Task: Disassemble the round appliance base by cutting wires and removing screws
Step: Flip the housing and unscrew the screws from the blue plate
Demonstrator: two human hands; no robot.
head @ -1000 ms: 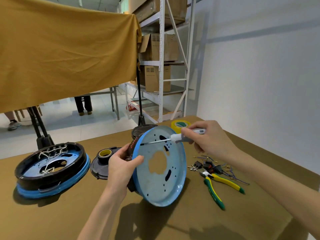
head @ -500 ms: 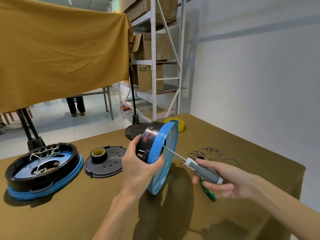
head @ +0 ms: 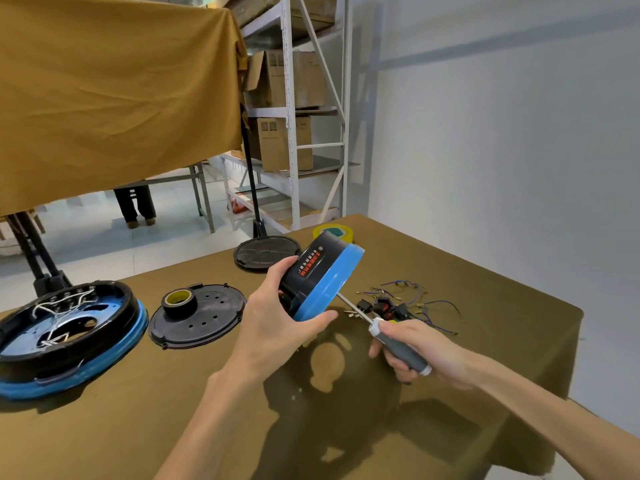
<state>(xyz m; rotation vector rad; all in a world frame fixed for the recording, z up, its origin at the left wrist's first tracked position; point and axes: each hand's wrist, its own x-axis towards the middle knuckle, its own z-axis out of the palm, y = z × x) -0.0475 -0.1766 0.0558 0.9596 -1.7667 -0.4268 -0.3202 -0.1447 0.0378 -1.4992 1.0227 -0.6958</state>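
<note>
Left hand (head: pixel 277 327) gripping round base (head: pixel 320 278), tilting it above table (head: pixel 173 427), presumably exposing underside. Right hand (head: pixel 419 351) clenching screwdriver (head: pixel 398 344), shaft angling under blue rim, likely reaching screw. Cut wires (head: pixel 408 303) lying behind.

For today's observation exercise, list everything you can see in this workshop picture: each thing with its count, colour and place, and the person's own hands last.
Appliance base: one, black and blue, held tilted above the table.
Screwdriver: one, grey handle, shaft angled up to the held base's underside.
Second base: one, black and blue, white wires inside, table left.
Black covers: two, one beside the second base, one at the far edge.
Tape rolls: two, one on the near cover, one yellow behind the held base.
Cut wires and small parts: a pile, table right.
Table: one, olive cloth.
Shelving with boxes: one, white, background.
Left hand: grips the held base.
Right hand: grips the screwdriver.
</note>
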